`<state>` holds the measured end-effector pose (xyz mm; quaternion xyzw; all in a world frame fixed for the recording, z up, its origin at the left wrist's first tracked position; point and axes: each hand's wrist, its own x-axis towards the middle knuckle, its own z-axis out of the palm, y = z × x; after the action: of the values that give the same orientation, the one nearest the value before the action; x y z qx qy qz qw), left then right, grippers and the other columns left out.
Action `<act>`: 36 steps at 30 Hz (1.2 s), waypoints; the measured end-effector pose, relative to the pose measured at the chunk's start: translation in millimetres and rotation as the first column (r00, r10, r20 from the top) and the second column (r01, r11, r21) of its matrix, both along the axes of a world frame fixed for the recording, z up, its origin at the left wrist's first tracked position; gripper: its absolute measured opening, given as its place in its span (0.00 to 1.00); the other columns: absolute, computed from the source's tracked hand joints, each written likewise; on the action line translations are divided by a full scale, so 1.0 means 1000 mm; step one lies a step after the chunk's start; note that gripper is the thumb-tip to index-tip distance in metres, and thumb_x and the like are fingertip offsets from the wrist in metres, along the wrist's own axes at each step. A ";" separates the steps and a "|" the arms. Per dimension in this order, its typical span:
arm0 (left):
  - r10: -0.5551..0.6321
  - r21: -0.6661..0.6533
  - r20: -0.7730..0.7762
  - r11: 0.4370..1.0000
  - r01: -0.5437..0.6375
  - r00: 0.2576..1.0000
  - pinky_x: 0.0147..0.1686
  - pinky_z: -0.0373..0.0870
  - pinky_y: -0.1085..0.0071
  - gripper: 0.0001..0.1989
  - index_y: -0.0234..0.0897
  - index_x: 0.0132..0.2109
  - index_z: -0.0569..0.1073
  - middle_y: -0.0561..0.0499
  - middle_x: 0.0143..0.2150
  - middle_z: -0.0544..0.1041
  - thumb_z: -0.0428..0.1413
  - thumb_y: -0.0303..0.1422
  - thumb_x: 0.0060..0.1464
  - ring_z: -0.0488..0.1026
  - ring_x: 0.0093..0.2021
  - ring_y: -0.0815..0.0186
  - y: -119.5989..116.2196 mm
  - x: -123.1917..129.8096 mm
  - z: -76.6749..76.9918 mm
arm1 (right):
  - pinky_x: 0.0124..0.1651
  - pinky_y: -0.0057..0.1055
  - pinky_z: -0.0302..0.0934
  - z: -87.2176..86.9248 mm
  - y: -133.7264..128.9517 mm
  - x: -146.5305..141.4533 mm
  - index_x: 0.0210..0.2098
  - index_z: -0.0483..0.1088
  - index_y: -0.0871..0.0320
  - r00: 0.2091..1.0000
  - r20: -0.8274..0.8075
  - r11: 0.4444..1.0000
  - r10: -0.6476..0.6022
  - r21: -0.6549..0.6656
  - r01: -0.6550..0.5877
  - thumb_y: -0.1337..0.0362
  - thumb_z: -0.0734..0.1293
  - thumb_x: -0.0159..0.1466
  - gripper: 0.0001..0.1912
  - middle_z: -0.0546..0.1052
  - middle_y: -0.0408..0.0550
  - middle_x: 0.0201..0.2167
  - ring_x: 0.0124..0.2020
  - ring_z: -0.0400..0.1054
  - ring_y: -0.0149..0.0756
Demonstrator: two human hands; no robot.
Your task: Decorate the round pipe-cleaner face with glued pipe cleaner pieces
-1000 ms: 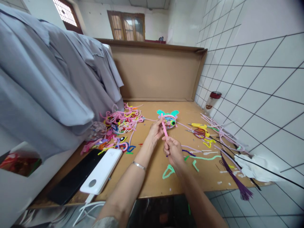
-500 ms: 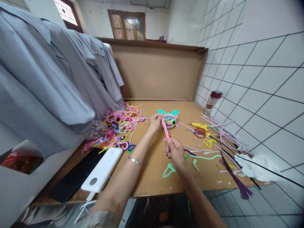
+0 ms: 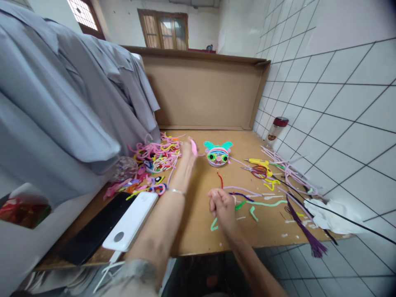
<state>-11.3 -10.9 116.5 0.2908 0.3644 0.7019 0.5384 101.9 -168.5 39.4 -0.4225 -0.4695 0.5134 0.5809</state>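
Observation:
Near the pile of colourful fuzzy pieces [image 3: 157,154] on the left, my left hand [image 3: 187,152] holds a pink strip [image 3: 193,147]; the hand is slightly blurred. My right hand [image 3: 222,206] is curled closed above the table, and whatever its fingers may hold is hidden. Beyond it sits a round face-like figure [image 3: 218,156] with green ears and yellow-green ringed eyes, touched by neither hand. A red stem [image 3: 220,180] lies between that figure and my right hand. Green pieces [image 3: 253,214] lie to the right of my right hand.
Scissors [image 3: 258,171] and a yellow glue gun [image 3: 260,162] lie at the right, its black cable running rightward. A lidded jar [image 3: 276,130] stands by the tiled wall. White tissue [image 3: 334,216], a white power bank [image 3: 131,221] and a black phone [image 3: 95,229] rest nearer the edge.
My left hand has moved left with the pink strip, away from the figure. My right hand no longer grips the strip's lower end and is slightly lower. The figure's face now shows fully.

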 end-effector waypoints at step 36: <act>0.112 -0.037 0.056 0.993 -0.110 0.992 0.17 0.53 0.80 0.17 0.33 0.19 0.67 0.59 0.15 0.63 0.65 0.35 0.44 0.56 0.16 0.79 -0.034 0.038 0.000 | 0.23 0.27 0.43 0.024 0.018 0.004 0.17 0.58 0.55 0.981 0.184 0.981 -0.057 0.193 0.021 0.50 0.60 0.62 0.22 0.55 0.37 0.16 0.19 0.48 0.26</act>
<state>26.2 -45.1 116.3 0.2401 0.3762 0.7327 0.5137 105.7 -150.2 63.2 -0.4209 -0.5610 0.4124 0.5814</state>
